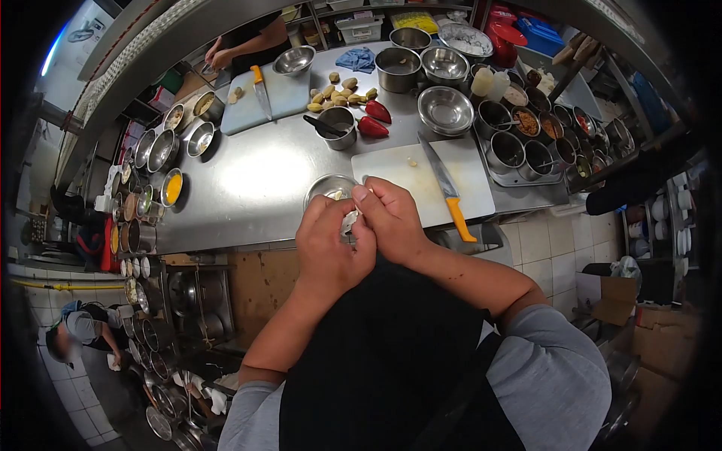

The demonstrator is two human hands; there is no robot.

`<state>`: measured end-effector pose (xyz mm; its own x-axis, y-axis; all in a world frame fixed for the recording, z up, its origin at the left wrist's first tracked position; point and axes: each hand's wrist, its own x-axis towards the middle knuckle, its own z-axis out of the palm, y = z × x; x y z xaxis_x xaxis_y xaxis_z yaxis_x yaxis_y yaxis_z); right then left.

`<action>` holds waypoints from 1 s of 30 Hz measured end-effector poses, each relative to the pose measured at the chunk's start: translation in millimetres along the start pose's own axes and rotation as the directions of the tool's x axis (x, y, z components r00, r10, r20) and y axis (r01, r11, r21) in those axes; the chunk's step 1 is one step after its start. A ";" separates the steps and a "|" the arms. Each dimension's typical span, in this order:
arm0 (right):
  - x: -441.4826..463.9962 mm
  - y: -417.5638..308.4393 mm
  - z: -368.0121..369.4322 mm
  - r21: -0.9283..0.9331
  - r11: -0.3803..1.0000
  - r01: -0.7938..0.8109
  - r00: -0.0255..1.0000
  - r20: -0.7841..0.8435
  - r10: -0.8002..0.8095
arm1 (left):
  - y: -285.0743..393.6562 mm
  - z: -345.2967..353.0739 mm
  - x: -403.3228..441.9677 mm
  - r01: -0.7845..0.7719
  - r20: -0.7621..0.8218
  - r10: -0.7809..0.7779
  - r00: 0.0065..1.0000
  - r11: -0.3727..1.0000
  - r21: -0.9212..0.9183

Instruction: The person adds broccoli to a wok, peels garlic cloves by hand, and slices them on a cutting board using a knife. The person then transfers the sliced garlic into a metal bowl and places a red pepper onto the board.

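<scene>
My left hand [331,240] and my right hand [391,222] meet at the front edge of the steel table, fingers closed together around a small whitish piece [350,219], perhaps garlic. Behind my fingers sits a steel bowl [320,184] with pale pieces in it, partly hidden by my hands. A white cutting board [466,184] lies to the right, bearing one small pale piece [411,161] and a knife [444,177] with an orange handle that points toward me.
Red peppers [374,127], a steel pot [336,128] and several yellowish-brown pieces [342,94] stand beyond the bowl. A co-worker's arm [252,46] is near the far board [286,98]. Steel containers [506,149] crowd the right; another person [83,327] is at lower left.
</scene>
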<state>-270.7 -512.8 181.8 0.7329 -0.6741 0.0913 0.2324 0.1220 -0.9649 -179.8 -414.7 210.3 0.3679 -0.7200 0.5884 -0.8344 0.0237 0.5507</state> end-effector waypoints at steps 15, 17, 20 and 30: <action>1.1 11.8 4.7 0.100 0.990 -0.100 0.995 -0.009 0.101 | -6.8 -2.8 1.2 0.014 -0.024 -0.016 1.000 0.997 -0.078; 0.8 10.5 5.6 0.166 0.975 -0.146 0.989 -0.005 0.149 | -2.7 -5.0 1.1 0.035 -0.025 -0.037 0.999 0.996 -0.077; 2.6 17.8 5.9 0.251 0.948 -0.194 0.980 -0.001 0.201 | -4.7 -3.8 -0.5 0.055 -0.037 -0.057 0.998 0.997 -0.047; 4.9 16.2 2.6 0.398 0.843 -0.362 0.928 0.066 0.367 | -15.5 -0.6 -3.6 0.006 -0.014 -0.007 1.000 0.999 -0.050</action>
<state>-261.7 -512.2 167.3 0.8074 -0.5329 -0.2532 0.1856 0.6368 -0.7484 -167.9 -412.1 200.0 0.3789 -0.7106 0.5929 -0.8104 0.0545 0.5833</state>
